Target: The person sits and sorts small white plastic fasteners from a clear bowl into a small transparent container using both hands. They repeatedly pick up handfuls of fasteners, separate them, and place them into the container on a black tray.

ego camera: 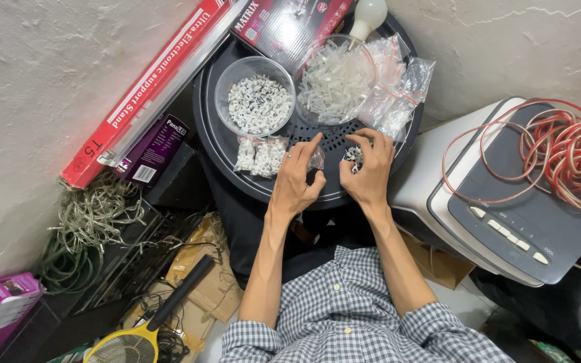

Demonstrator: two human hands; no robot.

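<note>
A round black tray (223, 144) is seen from above, with both hands at its near edge. A small clear bag (317, 158) is pinched between the thumb and fingers of the left hand (295, 180). A cluster of small white clips (354, 156) is cupped in the curled fingers of the right hand (370, 171), just beside the bag's mouth. The two hands are nearly touching.

Two filled bags (259, 155) are laid just left of the left hand. Behind them, a clear bowl of white clips (258, 102) and a second bowl of translucent plastic pieces (335, 82) are set on the tray. Empty bags (398, 87) are piled at the right rim.
</note>
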